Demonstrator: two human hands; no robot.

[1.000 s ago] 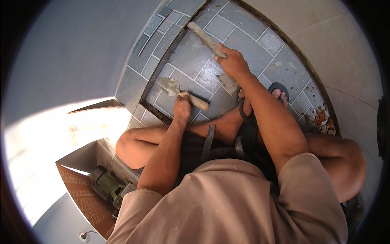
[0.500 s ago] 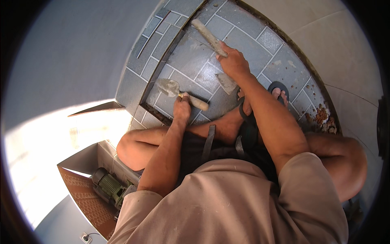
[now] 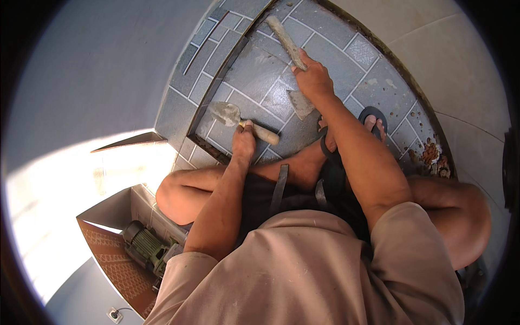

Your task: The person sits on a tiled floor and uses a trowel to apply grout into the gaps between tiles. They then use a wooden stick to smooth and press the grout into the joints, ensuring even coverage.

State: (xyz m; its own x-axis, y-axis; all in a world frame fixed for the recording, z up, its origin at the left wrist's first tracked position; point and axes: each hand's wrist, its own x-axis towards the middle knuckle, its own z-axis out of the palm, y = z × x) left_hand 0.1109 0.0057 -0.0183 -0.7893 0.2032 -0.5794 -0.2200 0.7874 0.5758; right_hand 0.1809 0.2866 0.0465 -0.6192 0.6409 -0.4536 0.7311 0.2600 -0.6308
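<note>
My left hand (image 3: 244, 143) is closed on a pointing trowel (image 3: 225, 112), gripping it where the grey-coated blade meets the pale wooden handle. The blade points left, and the handle's butt sticks out to the right. My right hand (image 3: 315, 84) is closed around a worn, long-handled tool (image 3: 286, 42); its handle slants up and to the left. A flat, flared metal blade (image 3: 300, 104) shows just below that hand and seems to belong to the same tool, though my fingers hide the join. Both hands are over grey tiles (image 3: 257, 73) with light grout lines.
A raised dark edge (image 3: 216, 81) bounds the tiles at left, and a curved edge (image 3: 392, 57) at right. Reddish rubble (image 3: 431, 153) lies beside my sandalled foot (image 3: 372, 120). At lower left, a green motor (image 3: 143, 241) stands beside a brown patterned panel (image 3: 111, 260).
My right hand and its tool have shifted slightly, with the handle end and the blade both a little farther up. My left hand and the trowel have barely moved.
</note>
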